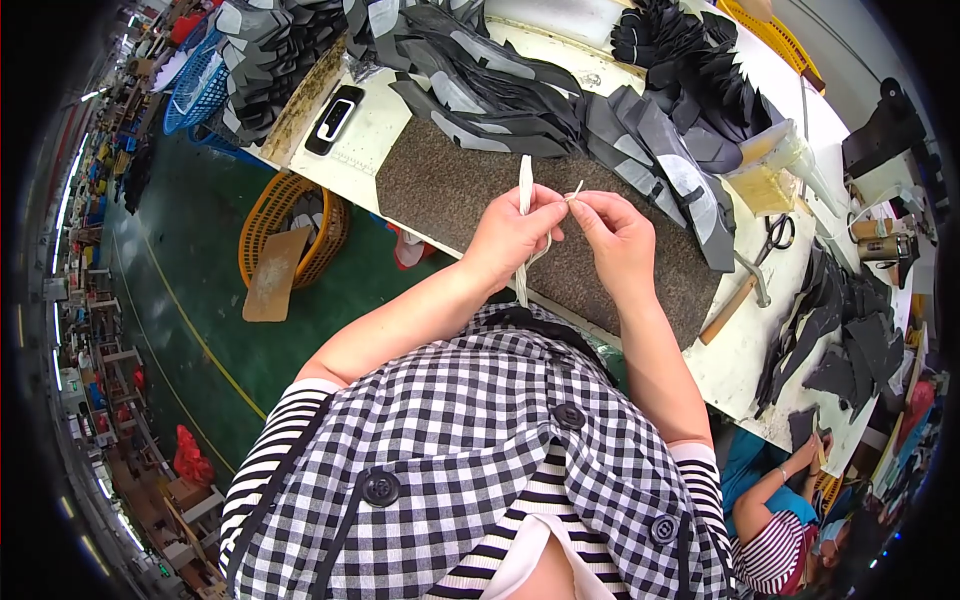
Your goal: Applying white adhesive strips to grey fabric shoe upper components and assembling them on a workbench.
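Observation:
A bundle of thin white cords point(525, 183) hangs upright through my left hand point(500, 235), its fingers closed round it. My right hand point(620, 240) pinches a short end of white cord point(578, 187) between thumb and fingertip. Both hands' fingertips meet at that end, above a dark brown speckled mat point(430, 185). Lower down, a loop of the cord shows between the hands. Stacks of cut black and grey pieces point(480, 85) lie just beyond the mat.
Right of the mat lie a wooden-handled hammer point(728, 312), scissors point(776, 236) and black scraps point(850, 340). A black-and-white phone-like device point(334, 120) rests on the table's left. A yellow basket point(262, 222) stands on the floor. At lower right, another person's hand point(806, 455) holds a piece.

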The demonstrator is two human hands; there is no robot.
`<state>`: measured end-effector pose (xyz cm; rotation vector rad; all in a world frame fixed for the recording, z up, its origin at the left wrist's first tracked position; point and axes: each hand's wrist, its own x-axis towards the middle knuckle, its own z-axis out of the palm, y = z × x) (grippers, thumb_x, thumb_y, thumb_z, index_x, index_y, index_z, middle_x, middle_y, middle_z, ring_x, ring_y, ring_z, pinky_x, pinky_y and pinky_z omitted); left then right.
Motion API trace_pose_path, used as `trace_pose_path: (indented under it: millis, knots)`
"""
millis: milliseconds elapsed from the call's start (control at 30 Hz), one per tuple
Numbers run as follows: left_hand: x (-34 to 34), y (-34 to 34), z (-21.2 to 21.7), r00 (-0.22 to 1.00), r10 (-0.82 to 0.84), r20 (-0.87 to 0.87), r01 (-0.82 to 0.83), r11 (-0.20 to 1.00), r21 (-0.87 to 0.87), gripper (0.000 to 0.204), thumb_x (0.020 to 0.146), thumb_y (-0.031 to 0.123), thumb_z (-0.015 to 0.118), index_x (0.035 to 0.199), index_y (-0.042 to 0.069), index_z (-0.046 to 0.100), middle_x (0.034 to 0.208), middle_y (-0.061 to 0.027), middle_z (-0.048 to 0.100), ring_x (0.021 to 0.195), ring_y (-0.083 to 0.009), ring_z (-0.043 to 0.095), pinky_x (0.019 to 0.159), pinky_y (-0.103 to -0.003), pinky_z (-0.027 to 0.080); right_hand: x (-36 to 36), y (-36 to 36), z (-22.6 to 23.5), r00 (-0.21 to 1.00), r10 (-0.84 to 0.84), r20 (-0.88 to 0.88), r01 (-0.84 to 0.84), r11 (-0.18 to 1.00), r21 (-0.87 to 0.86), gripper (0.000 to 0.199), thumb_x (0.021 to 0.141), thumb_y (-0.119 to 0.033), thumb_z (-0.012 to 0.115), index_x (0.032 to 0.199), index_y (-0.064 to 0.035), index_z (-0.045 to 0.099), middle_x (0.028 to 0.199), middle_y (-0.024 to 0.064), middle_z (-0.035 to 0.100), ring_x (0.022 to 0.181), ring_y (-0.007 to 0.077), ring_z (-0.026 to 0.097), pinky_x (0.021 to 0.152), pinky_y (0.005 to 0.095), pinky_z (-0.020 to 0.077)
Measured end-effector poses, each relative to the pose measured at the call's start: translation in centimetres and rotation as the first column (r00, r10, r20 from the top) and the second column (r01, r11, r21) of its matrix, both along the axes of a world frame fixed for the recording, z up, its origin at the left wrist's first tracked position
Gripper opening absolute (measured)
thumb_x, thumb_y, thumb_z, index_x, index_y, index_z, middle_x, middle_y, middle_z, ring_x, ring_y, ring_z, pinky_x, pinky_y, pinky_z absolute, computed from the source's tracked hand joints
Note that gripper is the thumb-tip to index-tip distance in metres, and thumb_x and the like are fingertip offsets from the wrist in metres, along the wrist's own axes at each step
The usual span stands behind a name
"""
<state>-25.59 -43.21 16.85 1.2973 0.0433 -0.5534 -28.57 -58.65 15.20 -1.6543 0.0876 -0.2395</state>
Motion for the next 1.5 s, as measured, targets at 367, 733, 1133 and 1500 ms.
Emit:
trace_pose_path:
  millis: [367,733,1133,1500]
  knots:
    - [-0.5,-0.5,0.5,0.999,-0.003,0.039,0.0,0.998,0.07,0.015,0.091,0.019,0.064,0.097,0.005,0.062,0.071,-0.0029,0.062,0.054,-0.0048,0.049,0.049,-0.018,0.036,-0.4,-0.7,0.8,1.0,0.022,0.018,-0.021,0.996,-0.089,0.011,0.084,-0.007,0.07,0.094,-0.0027,0.073,0.092,0.0075,0.069,0.08,0.0138,0.065,0.071,0.025,0.0512]
    - [-0.8,-0.6,0.3,0.994,0.049,0.093,-0.053,0.998,0.046,0.01,0.089,0.015,0.064,0.092,0.005,0.063,0.078,-0.0013,0.064,0.057,-0.0042,0.048,0.051,-0.018,0.037,-0.8,-0.4,1.4,0.997,-0.02,0.081,0.036,0.979,-0.2,0.011,0.08,-0.007,0.072,0.091,-0.0038,0.073,0.089,0.0093,0.07,0.084,0.0201,0.067,0.076,0.0293,0.052]
    - [-0.3,-0.6,-0.5,0.974,0.023,0.226,-0.057,0.988,0.142,0.013,0.086,0.015,0.067,0.086,0.002,0.064,0.074,0.0013,0.061,0.066,-0.0047,0.053,0.058,-0.021,0.043,-1.1,0.0,0.8,0.996,-0.064,0.065,0.076,0.973,-0.216,0.009,0.08,-0.006,0.071,0.088,-0.0025,0.072,0.087,0.0087,0.069,0.08,0.0206,0.067,0.074,0.0294,0.0516]
    - [3.2,3.1,-1.9,0.938,0.138,-0.318,-0.248,0.908,-0.337,0.014,0.093,0.017,0.057,0.097,0.005,0.063,0.089,-0.0082,0.069,0.081,-0.0142,0.061,0.077,-0.029,0.047,1.4,3.6,-0.4,0.971,-0.209,-0.113,0.238,0.878,0.415,0.009,0.088,-0.01,0.065,0.094,-0.0038,0.064,0.086,0.006,0.069,0.084,0.0171,0.066,0.08,0.0308,0.0519]
